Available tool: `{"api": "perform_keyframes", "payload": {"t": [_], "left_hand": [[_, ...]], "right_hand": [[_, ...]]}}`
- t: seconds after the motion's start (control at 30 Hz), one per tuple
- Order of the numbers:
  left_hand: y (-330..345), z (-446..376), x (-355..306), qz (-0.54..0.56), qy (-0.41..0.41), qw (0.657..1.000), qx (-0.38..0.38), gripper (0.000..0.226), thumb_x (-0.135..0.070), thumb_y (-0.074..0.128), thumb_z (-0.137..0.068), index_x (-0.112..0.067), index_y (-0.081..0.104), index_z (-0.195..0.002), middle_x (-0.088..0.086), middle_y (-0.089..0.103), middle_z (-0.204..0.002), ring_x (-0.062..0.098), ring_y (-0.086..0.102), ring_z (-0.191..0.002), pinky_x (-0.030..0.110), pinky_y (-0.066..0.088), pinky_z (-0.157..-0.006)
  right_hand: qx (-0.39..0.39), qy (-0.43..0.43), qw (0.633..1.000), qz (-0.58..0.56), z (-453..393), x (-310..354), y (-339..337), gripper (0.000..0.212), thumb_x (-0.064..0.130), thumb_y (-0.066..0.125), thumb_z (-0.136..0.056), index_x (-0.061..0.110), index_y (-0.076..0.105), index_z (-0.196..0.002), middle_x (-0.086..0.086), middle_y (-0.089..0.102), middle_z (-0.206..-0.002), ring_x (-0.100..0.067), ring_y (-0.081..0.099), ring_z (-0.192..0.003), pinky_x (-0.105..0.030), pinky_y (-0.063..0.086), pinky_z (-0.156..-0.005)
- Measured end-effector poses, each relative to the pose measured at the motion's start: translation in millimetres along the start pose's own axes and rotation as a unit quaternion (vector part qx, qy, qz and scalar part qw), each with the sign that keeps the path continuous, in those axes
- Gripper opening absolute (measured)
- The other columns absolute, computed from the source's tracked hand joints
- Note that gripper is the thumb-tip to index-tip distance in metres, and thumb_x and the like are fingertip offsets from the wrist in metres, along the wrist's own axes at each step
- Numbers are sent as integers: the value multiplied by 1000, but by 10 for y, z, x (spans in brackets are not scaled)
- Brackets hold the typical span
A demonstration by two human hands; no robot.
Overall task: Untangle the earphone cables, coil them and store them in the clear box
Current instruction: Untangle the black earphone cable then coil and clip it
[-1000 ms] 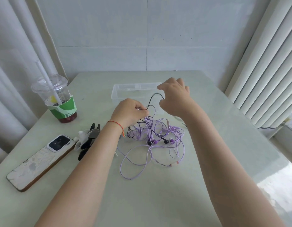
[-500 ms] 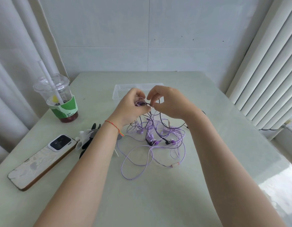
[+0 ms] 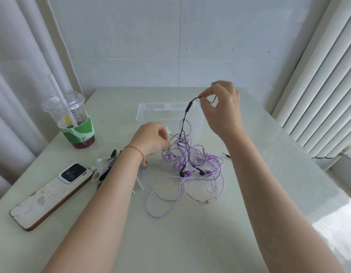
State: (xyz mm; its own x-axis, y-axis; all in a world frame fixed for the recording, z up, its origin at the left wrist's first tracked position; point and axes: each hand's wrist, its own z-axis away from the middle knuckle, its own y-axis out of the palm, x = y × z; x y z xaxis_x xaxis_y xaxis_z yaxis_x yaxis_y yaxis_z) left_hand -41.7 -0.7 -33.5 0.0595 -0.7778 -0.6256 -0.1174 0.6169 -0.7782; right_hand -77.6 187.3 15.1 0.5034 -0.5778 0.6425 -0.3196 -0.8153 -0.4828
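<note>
1. On the pale green table [image 3: 190, 243], head view: a tangle of earphone cables [image 3: 190, 166], mostly purple with one black cable [image 3: 184, 119] running through it, lies near the middle, in front of the clear box [image 3: 151, 113]
2. Right hand [image 3: 221, 113] is raised above the tangle, level with the box's right end; thumb and forefinger pinch the black cable just past its inline remote, other fingers curled loosely
3. Black cable hangs from that pinch down into the knot; a short loop of it shows on the far side of the fingers
4. Left hand [image 3: 151, 140] sits low at the left edge of the tangle, fingers curled in; fingertips are closed on a pale strand at the knot, though which strand I cannot tell
5. Two black earbuds [image 3: 192, 172] and purple earbuds lie at the near side of the knot; loose purple loops trail toward the person
6. Clear box stands upright, open-topped, behind the tangle; no cable coiled inside
7. Left of the arms: plastic cup [image 3: 76, 123] with straw and green sleeve, a phone [image 3: 50, 194] face down, and a small black-and-white object [image 3: 103, 170] partly hidden by the forearm
8. Red thread bracelet [image 3: 134, 149] on left wrist
</note>
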Motion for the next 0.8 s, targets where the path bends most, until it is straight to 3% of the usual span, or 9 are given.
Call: {"api": "perform_keyframes", "payload": {"t": [0.07,0.13,0.23,0.27,0.33,0.5,0.6,0.7,0.8], "left_hand": [[2,0,-44,23,47,996,-73,22,-4,67,-71,-22,57,-77,-5,56,-83,12,51,-72,11,36,-60],[-23,24,-167,134,80,979,-129,24,0,59,-77,-22,61,-86,-5,62,-93,11,57,-82,11,39,-71],[-66,86,-323,389,98,915,-36,15,-3,56,-92,-9,65,-102,7,69,-89,19,65,-79,21,48,-74],[-57,103,-336,403,106,909,-1,12,-6,57,-94,-3,63,-104,11,68,-80,23,63,-70,25,50,-69],[-4,90,-268,336,93,937,28,8,-11,63,-92,-4,65,-93,6,62,-61,20,56,-52,28,48,-59],[10,13,-29,61,31,997,-44,17,-24,66,-85,-14,70,-72,-11,59,-55,1,52,-54,16,40,-58],[-45,-2,8,160,10,983,-86,12,-31,71,-84,-20,76,-81,-19,66,-65,-7,58,-66,9,41,-65],[-77,18,-69,291,37,952,-86,11,-23,72,-85,-15,78,-90,-2,74,-78,8,66,-77,22,49,-81],[-30,38,-131,255,47,964,-50,12,-21,69,-87,-12,77,-89,3,70,-69,10,62,-61,20,49,-71]], "right_hand": [[4,-9,1000,-1,5,9,9,9,14,62,-84,17,69,-89,-1,57,-116,-20,45,-118,-35,34,-100],[35,4,999,-6,20,38,22,9,13,60,-85,16,68,-89,2,64,-102,-17,53,-102,-29,40,-88],[79,25,996,-34,45,81,59,10,13,56,-88,16,65,-91,3,68,-81,0,50,-66,-11,32,-57],[79,33,995,-47,47,100,63,10,13,54,-89,17,62,-92,1,68,-75,1,49,-57,-11,31,-52],[43,67,993,-91,34,103,62,12,11,47,-93,15,57,-96,-5,66,-67,-3,49,-48,-18,34,-48],[-105,151,978,-101,-40,-43,10,21,13,34,-90,11,50,-102,-13,62,-76,-34,59,-71,-43,47,-61],[6,206,975,83,-69,-186,-91,24,15,42,-86,11,59,-103,-7,62,-96,-29,54,-92,-33,43,-72],[172,187,920,299,-32,-267,-114,30,11,45,-83,11,64,-105,-13,59,-113,-34,46,-113,-36,36,-87],[185,129,930,290,-17,-213,-72,31,6,44,-83,9,67,-105,-16,59,-114,-35,45,-114,-34,34,-86]]}}
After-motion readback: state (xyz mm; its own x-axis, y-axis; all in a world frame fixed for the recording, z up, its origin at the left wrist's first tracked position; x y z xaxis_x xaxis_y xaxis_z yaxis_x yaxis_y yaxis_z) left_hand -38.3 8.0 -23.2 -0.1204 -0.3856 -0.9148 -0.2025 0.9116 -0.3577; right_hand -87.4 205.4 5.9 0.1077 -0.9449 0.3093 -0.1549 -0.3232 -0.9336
